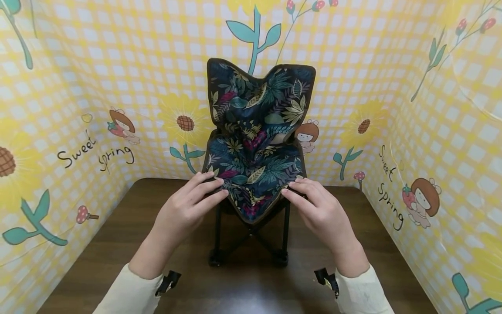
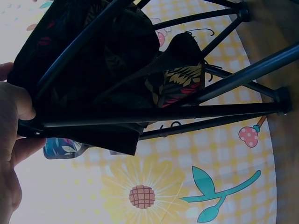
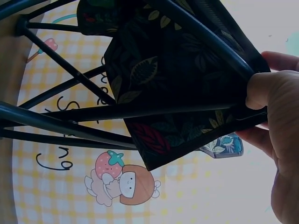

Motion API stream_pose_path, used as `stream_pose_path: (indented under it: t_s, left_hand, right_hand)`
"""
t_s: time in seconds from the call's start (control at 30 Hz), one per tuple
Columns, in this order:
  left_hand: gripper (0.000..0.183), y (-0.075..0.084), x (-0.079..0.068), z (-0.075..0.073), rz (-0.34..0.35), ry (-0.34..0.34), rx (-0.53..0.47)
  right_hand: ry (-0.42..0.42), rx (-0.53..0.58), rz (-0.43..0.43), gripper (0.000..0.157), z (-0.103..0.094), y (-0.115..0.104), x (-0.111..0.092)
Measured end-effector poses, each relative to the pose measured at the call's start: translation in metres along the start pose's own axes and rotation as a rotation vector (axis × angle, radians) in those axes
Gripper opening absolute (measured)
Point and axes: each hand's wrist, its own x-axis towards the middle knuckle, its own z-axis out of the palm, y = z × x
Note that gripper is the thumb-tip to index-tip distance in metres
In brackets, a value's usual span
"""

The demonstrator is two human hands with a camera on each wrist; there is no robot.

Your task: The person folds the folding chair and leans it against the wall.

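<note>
A small folding chair [image 1: 255, 168] with dark, leaf-patterned fabric stands upright, its seat front dipping to a point. My left hand [image 1: 184, 207] grips the left front corner of the seat, fingers over the top. In the left wrist view the thumb of the left hand [image 2: 14, 116] presses at the corner where the black leg tubes [image 2: 159, 113] meet. My right hand [image 1: 319, 209] holds the right front corner in the same way. The right wrist view shows the right hand [image 3: 282, 112] with its thumb by the frame tube and fingers around the fabric edge.
The chair's crossed legs [image 1: 251, 235] rest on a dark wooden table [image 1: 157, 270]. A yellow checked cloth [image 1: 157, 65] with flowers and cartoon figures encloses the table at the back and both sides. Black straps [image 1: 168, 281] sit at the cuffs of the light sleeves [image 1: 129, 292].
</note>
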Motion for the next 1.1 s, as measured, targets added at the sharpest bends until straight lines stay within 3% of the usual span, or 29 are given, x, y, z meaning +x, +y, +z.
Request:
stream_pose_path:
  t_s: [0.4,1.1]
  left_hand:
    - [0.032,-0.004,0.007,0.004,0.024,0.02,0.005]
    - [0.032,-0.005,0.021,0.01,0.039,-0.018,0.008]
  right_hand:
    - [-0.022,-0.008,0.002,0.029,0.002,0.0,0.01]
    - [-0.038,0.0,0.028,0.029,0.005,0.002,0.02]
